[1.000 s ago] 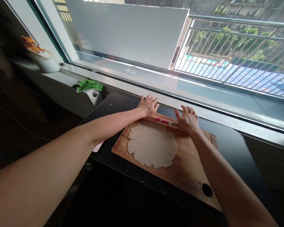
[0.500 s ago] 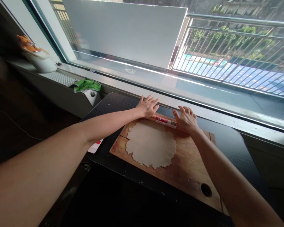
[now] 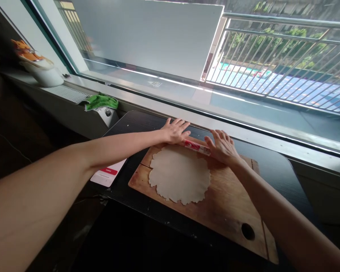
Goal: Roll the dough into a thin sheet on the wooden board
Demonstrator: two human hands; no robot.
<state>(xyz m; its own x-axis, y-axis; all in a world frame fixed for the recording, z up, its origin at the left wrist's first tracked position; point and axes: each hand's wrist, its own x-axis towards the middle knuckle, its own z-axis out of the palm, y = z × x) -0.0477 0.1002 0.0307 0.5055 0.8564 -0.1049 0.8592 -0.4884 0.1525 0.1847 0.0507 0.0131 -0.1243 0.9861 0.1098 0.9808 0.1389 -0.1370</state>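
Note:
A thin, ragged-edged sheet of dough (image 3: 180, 175) lies flat on a wooden board (image 3: 229, 204). Across its far edge runs a rolling pin (image 3: 197, 147), with a red and white label showing at its middle. My left hand (image 3: 175, 130) rests on the pin's left part, palm down, fingers stretched out and spread. On the pin's right part lies my right hand (image 3: 221, 147), also open, with its fingers pointing toward the window. Both ends of the pin are mostly hidden under my hands.
The board sits on a black table (image 3: 280, 170) against the window ledge (image 3: 260, 141). A white and red card or sheet (image 3: 109, 174) lies by my left forearm. Farther left are a green cloth (image 3: 102, 101) and a white bucket (image 3: 47, 73) with something orange on top.
Both hands have shifted slightly toward me with the rolling pin. The view has moved a little, and more of the white and red sheet shows beside my left forearm.

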